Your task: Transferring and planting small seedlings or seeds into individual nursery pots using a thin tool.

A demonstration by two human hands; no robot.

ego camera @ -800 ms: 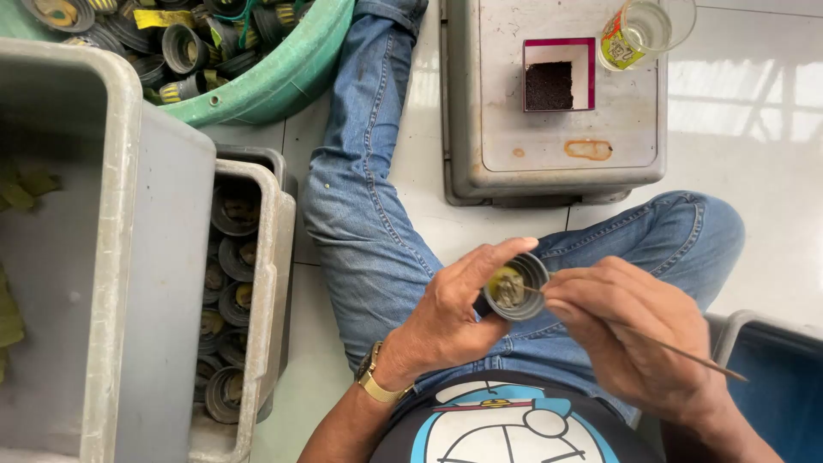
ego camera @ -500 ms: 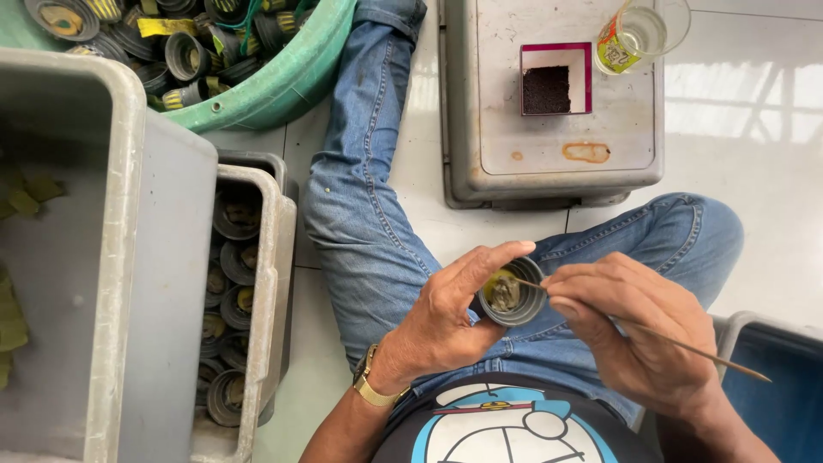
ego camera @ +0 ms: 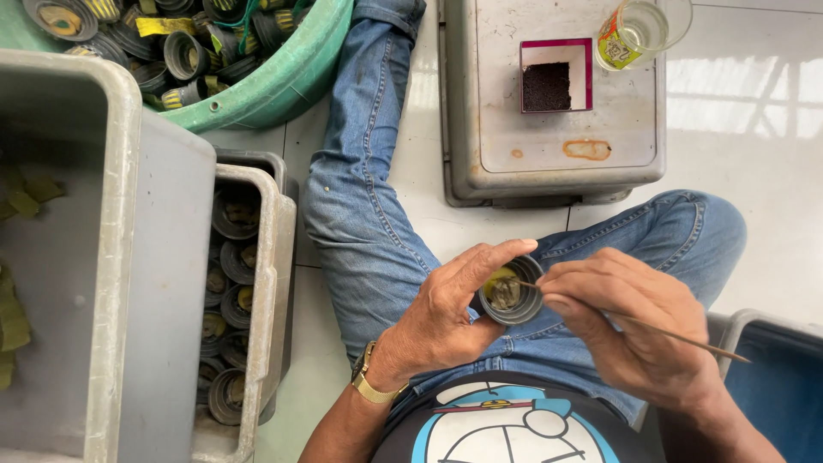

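While we sit on the floor (ego camera: pixel 771 111), our left hand (ego camera: pixel 446 313) is closed around a small dark round cup (ego camera: pixel 510 296) above our lap, thumb over its rim. Our right hand (ego camera: pixel 630 330) pinches a thin stick (ego camera: pixel 686 337), its tip inside the cup, on the yellowish filling. At our left, a narrow grey tray (ego camera: pixel 270 257) is filled with cups of this kind, and more are heaped in the green basin (ego camera: pixel 291 77) at the far left, so we judge much of the work is left.
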